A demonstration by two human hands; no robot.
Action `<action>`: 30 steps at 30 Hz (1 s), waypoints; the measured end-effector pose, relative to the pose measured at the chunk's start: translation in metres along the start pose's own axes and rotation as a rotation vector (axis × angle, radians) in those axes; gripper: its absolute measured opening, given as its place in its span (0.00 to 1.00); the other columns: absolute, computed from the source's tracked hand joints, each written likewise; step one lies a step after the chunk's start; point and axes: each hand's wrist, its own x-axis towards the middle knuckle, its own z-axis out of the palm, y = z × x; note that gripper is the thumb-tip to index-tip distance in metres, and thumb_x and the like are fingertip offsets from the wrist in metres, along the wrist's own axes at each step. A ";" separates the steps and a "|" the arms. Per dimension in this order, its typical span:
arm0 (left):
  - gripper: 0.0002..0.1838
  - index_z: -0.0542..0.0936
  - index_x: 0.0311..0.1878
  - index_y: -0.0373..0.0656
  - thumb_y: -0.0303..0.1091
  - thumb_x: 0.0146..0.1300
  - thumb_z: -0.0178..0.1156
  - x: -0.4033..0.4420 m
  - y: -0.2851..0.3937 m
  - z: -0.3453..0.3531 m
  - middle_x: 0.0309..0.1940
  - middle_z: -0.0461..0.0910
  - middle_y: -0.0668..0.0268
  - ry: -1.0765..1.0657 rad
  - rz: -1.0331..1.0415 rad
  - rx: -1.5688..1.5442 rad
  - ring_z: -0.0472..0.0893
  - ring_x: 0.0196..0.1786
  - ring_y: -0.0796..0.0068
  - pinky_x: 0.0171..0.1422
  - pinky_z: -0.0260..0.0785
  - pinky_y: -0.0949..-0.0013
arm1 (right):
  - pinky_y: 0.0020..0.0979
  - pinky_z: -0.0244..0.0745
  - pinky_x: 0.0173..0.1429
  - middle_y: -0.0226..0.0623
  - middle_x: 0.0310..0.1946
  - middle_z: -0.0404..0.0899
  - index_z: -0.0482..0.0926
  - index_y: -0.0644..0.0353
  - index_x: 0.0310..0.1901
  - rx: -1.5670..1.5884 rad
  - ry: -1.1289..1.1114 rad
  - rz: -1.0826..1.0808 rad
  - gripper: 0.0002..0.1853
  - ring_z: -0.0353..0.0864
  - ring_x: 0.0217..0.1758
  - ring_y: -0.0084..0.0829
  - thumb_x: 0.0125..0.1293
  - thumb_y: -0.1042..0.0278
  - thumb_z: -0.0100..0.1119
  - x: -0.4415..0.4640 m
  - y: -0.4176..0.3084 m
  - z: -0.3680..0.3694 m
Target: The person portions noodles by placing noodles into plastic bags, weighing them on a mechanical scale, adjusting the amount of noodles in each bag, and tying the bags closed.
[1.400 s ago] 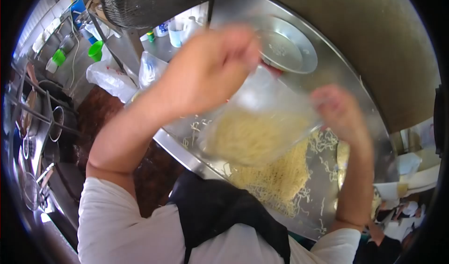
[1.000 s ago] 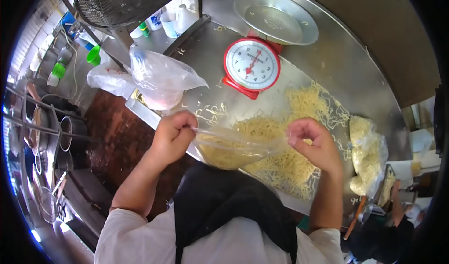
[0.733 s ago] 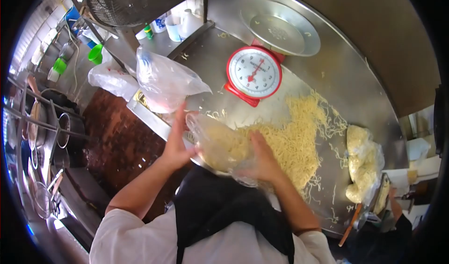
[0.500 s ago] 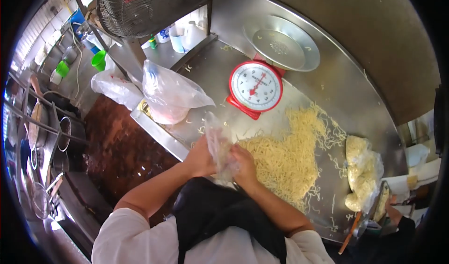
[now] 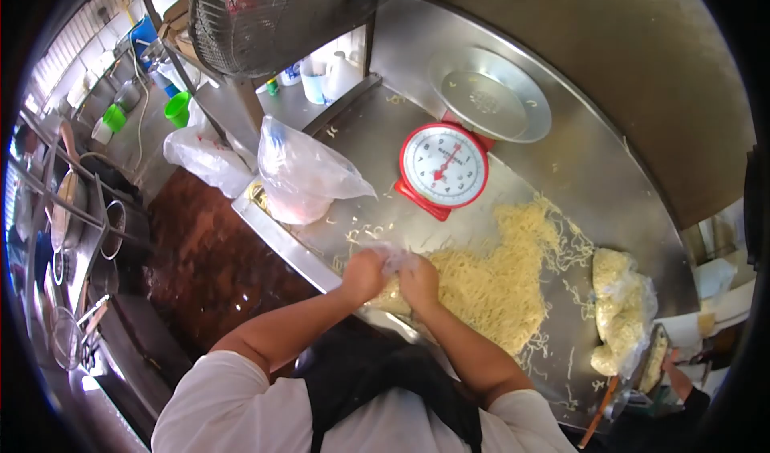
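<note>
My left hand (image 5: 365, 277) and my right hand (image 5: 419, 283) are close together at the front edge of the steel table, both closed on the gathered neck of a clear plastic bag (image 5: 391, 257). Noodles in the bag show partly below and between my hands. Just right of my right hand spreads a pile of loose yellow noodles (image 5: 489, 293). Beyond my hands stands a red dial scale (image 5: 443, 167) with a round metal pan (image 5: 491, 95) behind it.
A filled white plastic bag (image 5: 301, 172) stands on the table's left side. Bagged noodles (image 5: 618, 313) lie at the right, near a co-worker's hand (image 5: 678, 379). A fan (image 5: 269, 20) hangs at the upper left. Pots and strainers (image 5: 68, 337) are on the far left.
My hands came down from above the table with the bag of noodles, lowered it to the front edge and drew together. The bag's loose top is now bunched between them.
</note>
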 end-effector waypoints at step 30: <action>0.35 0.69 0.65 0.44 0.47 0.53 0.60 -0.009 0.024 0.013 0.70 0.61 0.61 -0.043 0.418 0.357 0.56 0.73 0.52 0.74 0.43 0.42 | 0.26 0.72 0.41 0.31 0.32 0.78 0.74 0.60 0.50 0.866 -0.188 0.560 0.21 0.76 0.37 0.23 0.67 0.51 0.58 -0.029 -0.077 -0.085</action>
